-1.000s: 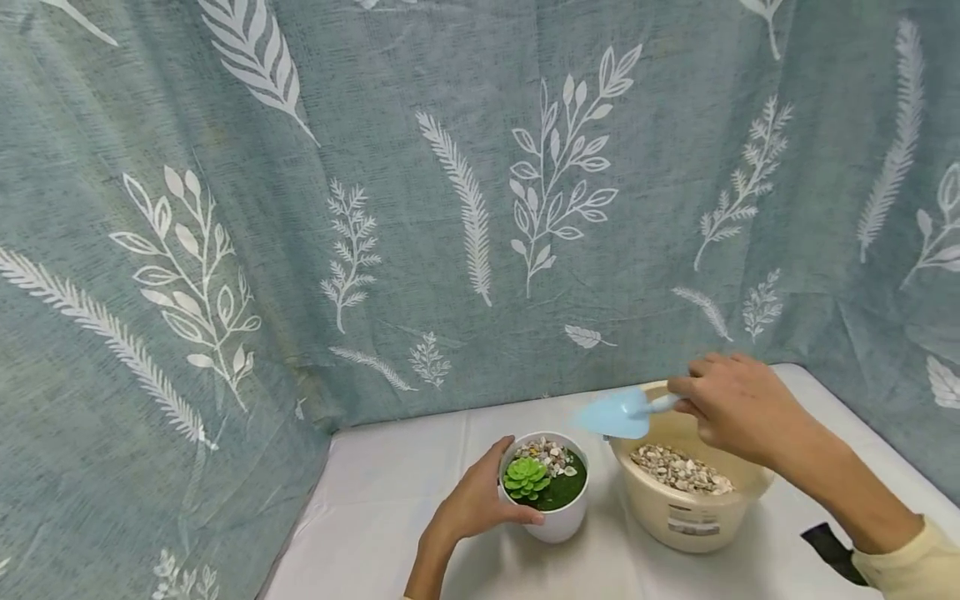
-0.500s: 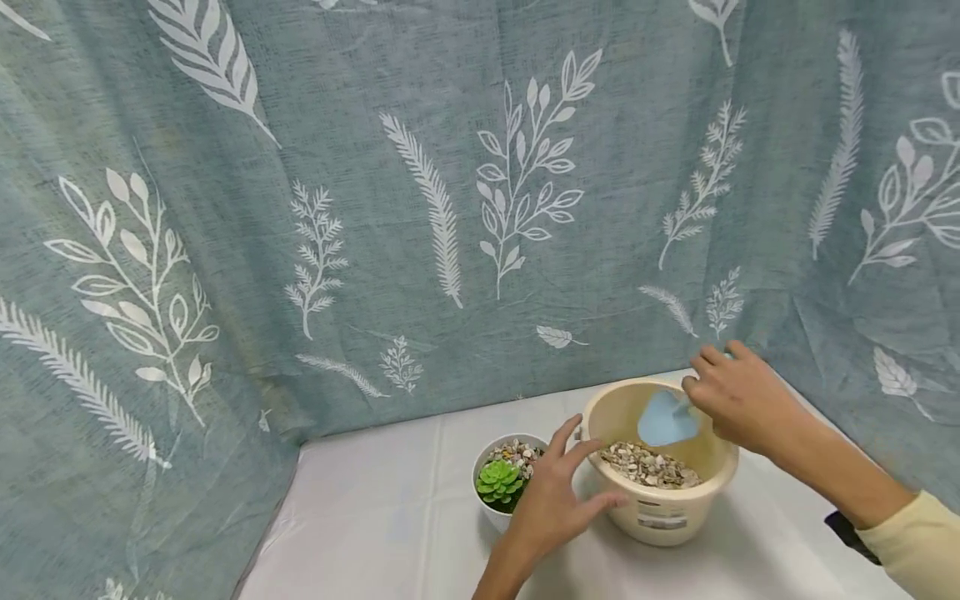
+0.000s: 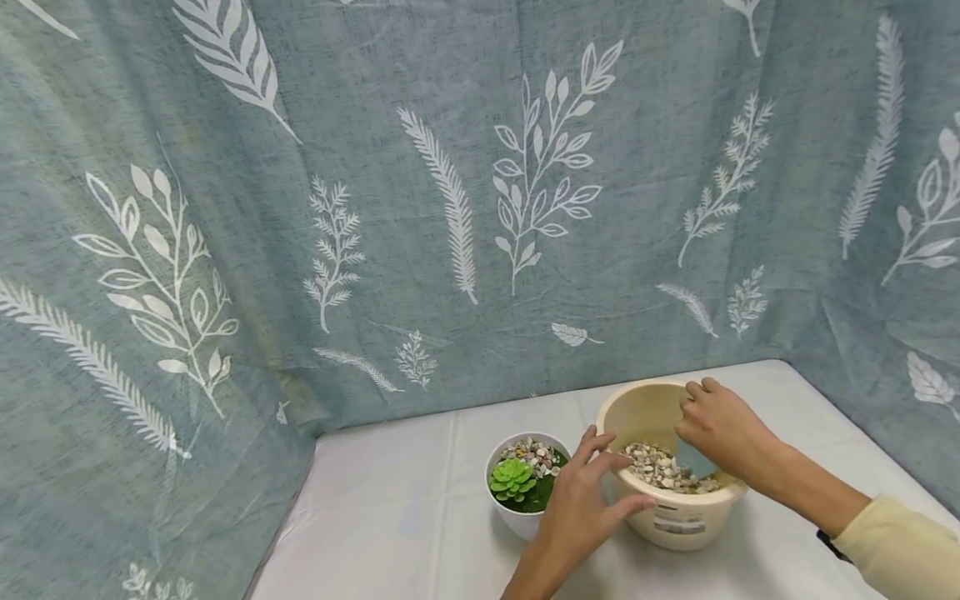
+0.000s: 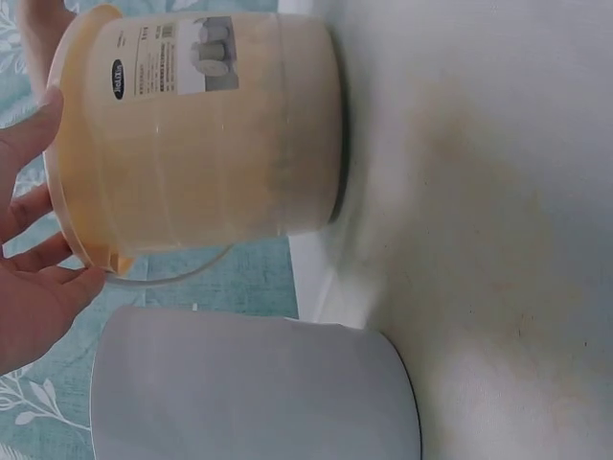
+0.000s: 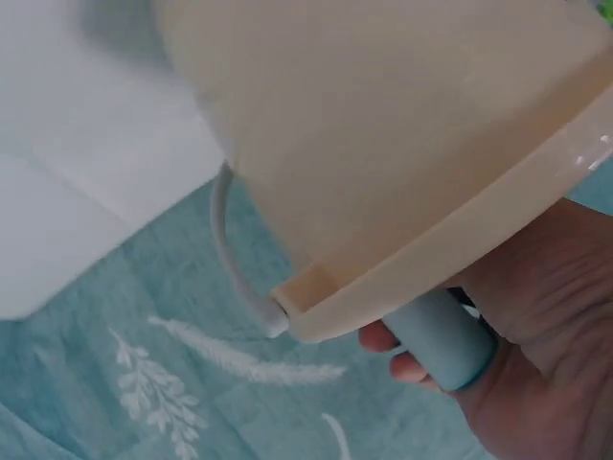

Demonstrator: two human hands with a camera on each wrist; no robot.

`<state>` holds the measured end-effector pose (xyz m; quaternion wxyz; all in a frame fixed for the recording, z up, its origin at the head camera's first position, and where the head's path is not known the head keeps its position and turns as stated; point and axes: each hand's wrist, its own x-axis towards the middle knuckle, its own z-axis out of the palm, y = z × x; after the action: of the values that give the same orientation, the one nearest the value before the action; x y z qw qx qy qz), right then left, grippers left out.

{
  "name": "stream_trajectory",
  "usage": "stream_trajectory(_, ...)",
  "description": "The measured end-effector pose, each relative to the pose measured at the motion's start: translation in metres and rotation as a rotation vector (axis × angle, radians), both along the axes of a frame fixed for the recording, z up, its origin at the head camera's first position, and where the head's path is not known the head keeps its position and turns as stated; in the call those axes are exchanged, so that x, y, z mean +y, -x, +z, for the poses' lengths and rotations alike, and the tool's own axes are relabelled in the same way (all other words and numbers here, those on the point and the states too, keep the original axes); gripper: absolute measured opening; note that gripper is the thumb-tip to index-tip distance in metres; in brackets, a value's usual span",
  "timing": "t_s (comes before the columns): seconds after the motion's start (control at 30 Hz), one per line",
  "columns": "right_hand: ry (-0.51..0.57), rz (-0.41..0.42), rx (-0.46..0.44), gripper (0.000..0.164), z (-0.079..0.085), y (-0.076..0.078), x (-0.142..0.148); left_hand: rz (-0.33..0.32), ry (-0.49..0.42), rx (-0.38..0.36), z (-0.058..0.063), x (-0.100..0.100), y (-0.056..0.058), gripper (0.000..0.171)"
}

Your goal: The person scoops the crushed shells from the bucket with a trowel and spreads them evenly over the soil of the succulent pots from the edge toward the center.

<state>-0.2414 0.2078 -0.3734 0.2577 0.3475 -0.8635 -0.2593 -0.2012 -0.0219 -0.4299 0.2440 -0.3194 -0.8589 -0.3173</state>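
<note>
A cream bucket (image 3: 645,408) with shell-like pebbles (image 3: 654,467) in its bottom stands on the white-covered table. My left hand (image 3: 573,500) holds the bucket's near-left rim, its thumb and fingers spread along the edge. Inside the bucket, my right hand (image 3: 723,429) grips a light blue trowel; the blade (image 3: 692,460) is partly hidden by the hand and dips to the pebbles. In the right wrist view, the trowel's handle (image 5: 442,337) lies in the curled fingers. Beside the left hand is a white pot (image 3: 517,522) with a green succulent (image 3: 512,479) and pebbles on green moss.
The white table covering (image 3: 390,508) extends left of the pot. A blue-green curtain (image 3: 420,250) with white leaf prints hangs behind the table and along both sides. A thin bail handle (image 5: 222,240) hangs from the bucket's rim.
My left hand has left the pot and moved right onto the bucket's rim. My right hand has lowered the trowel from above the bucket's left edge down into the pebbles.
</note>
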Motion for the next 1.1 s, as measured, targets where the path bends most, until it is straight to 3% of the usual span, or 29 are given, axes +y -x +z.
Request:
stream_trajectory(0.33,0.141,0.028,-0.175,0.029,0.001,0.0,0.009,-0.016,-0.041,-0.064,0.001,0.004,0.0,0.048)
stream_trajectory(0.63,0.525,-0.041,-0.527,0.043,-0.013,-0.007,0.011,-0.002,-0.076,-0.048,-0.002,0.004,0.001,0.047)
stream_trajectory(0.93,0.634,-0.087,-0.563,0.037,-0.014,-0.005,0.008,0.005,-0.039,-0.043,-0.001,0.0,0.002,0.046)
stream_trajectory(1.1,0.655,-0.137,-0.56,0.033,-0.003,-0.009,0.01,-0.015,-0.034,-0.067,0.001,0.0,0.003,0.047)
